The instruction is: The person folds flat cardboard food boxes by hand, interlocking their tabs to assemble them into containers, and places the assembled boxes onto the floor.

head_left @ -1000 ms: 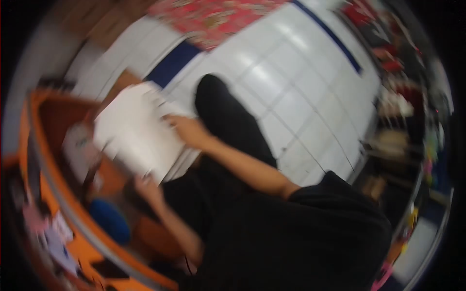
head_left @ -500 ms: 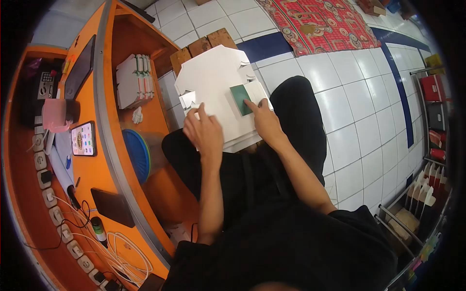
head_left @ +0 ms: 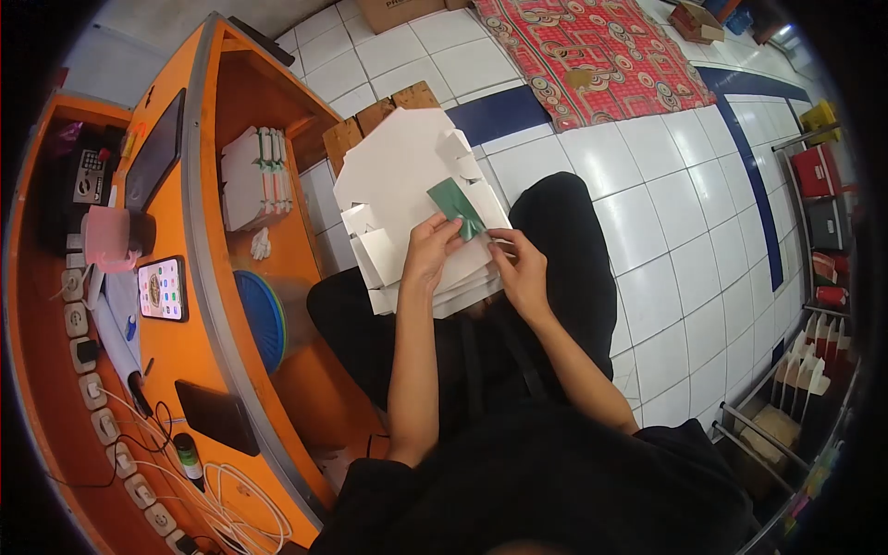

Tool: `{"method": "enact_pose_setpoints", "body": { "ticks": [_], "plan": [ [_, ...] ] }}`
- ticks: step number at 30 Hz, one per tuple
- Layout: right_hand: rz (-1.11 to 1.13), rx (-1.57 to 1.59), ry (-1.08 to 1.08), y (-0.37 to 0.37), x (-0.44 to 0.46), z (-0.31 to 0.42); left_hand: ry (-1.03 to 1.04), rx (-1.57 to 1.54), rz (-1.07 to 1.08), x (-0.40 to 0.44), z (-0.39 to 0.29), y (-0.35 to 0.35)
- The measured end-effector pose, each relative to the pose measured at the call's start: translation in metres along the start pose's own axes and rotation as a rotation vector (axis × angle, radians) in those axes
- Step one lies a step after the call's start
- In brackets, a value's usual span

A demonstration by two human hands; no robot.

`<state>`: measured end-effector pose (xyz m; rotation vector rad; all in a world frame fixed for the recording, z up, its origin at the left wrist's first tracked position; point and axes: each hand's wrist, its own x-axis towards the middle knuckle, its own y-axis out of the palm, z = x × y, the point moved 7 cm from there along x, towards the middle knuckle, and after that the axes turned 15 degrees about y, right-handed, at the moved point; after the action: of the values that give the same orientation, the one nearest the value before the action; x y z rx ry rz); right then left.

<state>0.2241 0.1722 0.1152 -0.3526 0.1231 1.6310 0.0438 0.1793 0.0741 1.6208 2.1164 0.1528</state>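
The green piece (head_left: 450, 204) lies atop the white cardboard (head_left: 393, 166) in front of the seated person (head_left: 555, 472), its lower end pinched in the left hand (head_left: 431, 252); the right hand (head_left: 520, 269) has its fingers drawn close at the cardboard's edge just beside, though I can't tell whether they grip. Both look light to me, the cardboard stiff but easily creased, the green piece thin and perhaps slippery with that shine, so best taken by its edges.

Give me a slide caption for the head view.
Left hand and right hand at a green rectangular piece over white cut cardboard sheets, beside an orange counter.
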Motion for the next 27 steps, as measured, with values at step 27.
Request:
{"method": "enact_pose_setpoints", "body": {
  "ticks": [27],
  "plan": [
    [-0.225, -0.397, -0.263, 0.008, 0.025, 0.029, 0.11, 0.114, -0.208, -0.056, -0.049, -0.119]
  ]
}}
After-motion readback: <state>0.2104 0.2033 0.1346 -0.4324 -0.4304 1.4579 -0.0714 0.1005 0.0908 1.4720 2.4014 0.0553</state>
